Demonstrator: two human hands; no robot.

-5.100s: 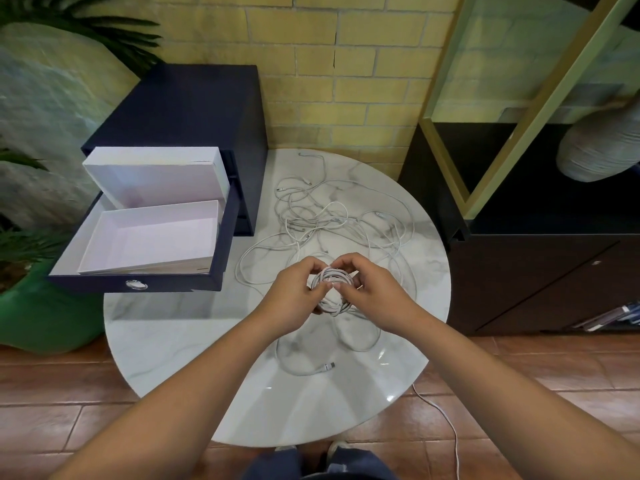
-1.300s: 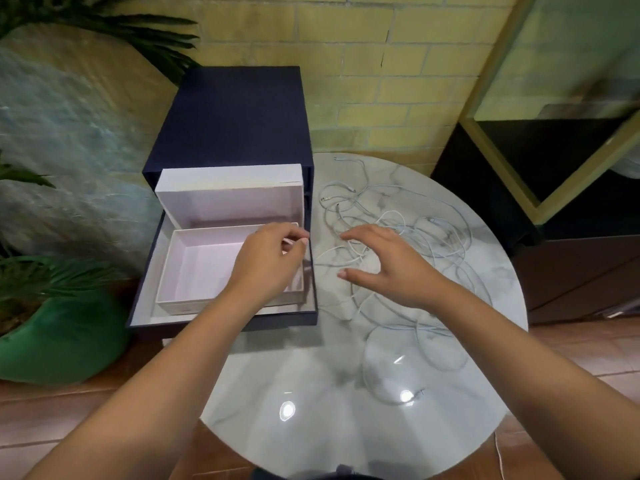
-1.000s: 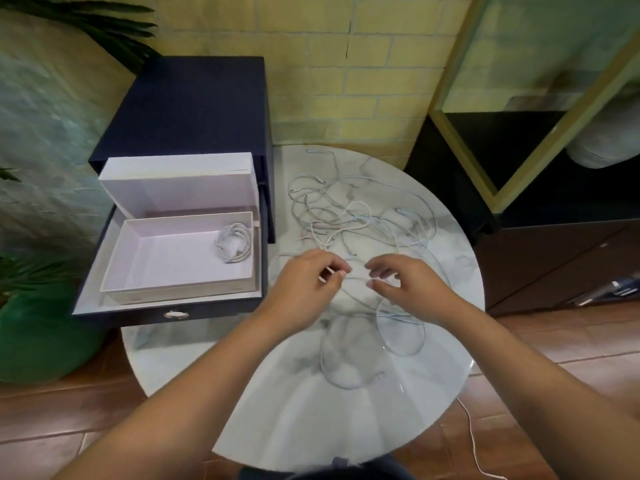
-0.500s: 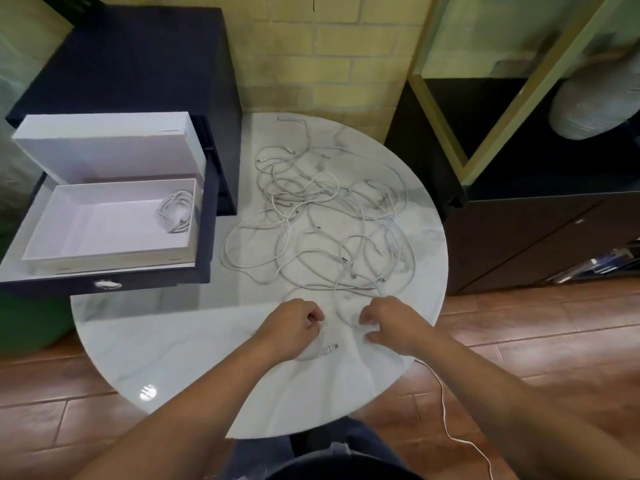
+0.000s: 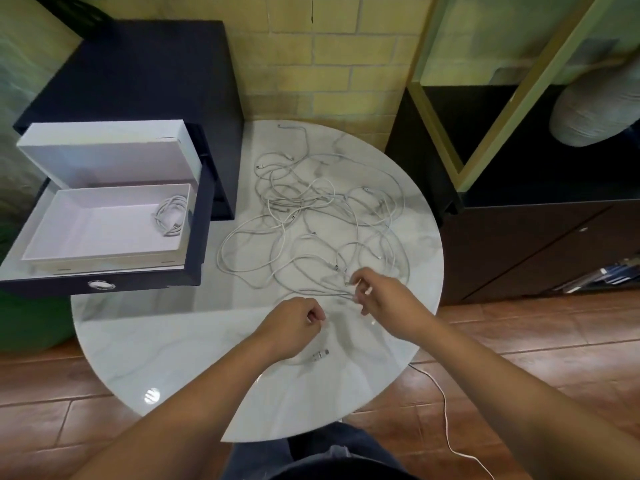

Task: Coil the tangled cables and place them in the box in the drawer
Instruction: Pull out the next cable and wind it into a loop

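A tangle of thin white cables [image 5: 311, 216] is spread over the round marble table [image 5: 166, 344]. One coiled cable [image 5: 171, 216] lies in the right end of the open white box [image 5: 100, 259], which sits in the pulled-out navy drawer [image 5: 145, 284]. My right hand [image 5: 386, 303] pinches a strand at the near edge of the tangle. Just left of it, my left hand [image 5: 294, 325] is curled over the same near strand, and a plug end [image 5: 320, 355] lies on the table beside its wrist.
The box lid [image 5: 107, 150] stands upright behind the box, against the navy cabinet [image 5: 138, 74]. A dark sideboard [image 5: 540, 244] flanks the table on the right. One white cable [image 5: 446, 427] hangs off the table's near-right edge onto the tiled floor.
My left hand dropped a coiled cable into the box, then both hands came back to the near edge of the tangle. In the last half second my right hand lifted and pinched a strand.
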